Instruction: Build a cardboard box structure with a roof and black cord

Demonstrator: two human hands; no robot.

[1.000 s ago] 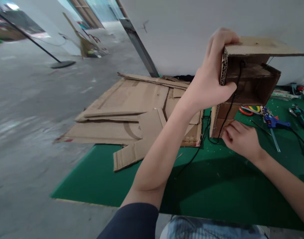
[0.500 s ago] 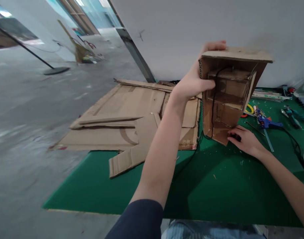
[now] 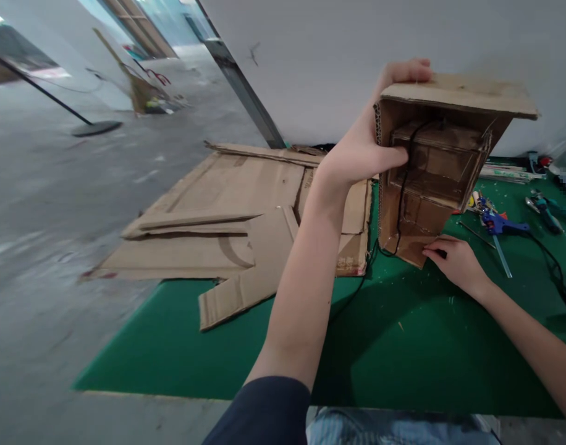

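Observation:
An open-fronted cardboard box (image 3: 426,228) stands upright on the green table, with a smaller box-like cardboard piece (image 3: 443,164) fixed inside its upper part. My left hand (image 3: 371,139) grips the box's upper left side, thumb inside the front and fingers over the top. Down the inside runs a thin black cable (image 3: 398,204), passing by the thumb and out at the lower left onto the table. Low on the right, my right hand (image 3: 456,259) is closed in a pinch, its fingertips at the box's bottom right corner.
Flat cardboard sheets (image 3: 199,185) and a cut cardboard piece (image 3: 271,247) lie on the green table (image 3: 172,346) to the left. On the right are a blue glue gun (image 3: 503,224) with a clear glue stick, pliers (image 3: 542,213) and cables. A white wall (image 3: 338,55) rises behind.
The box's top has tipped slightly to the right and looks nearer, with the left hand still on it. The right hand has barely shifted at the lower corner.

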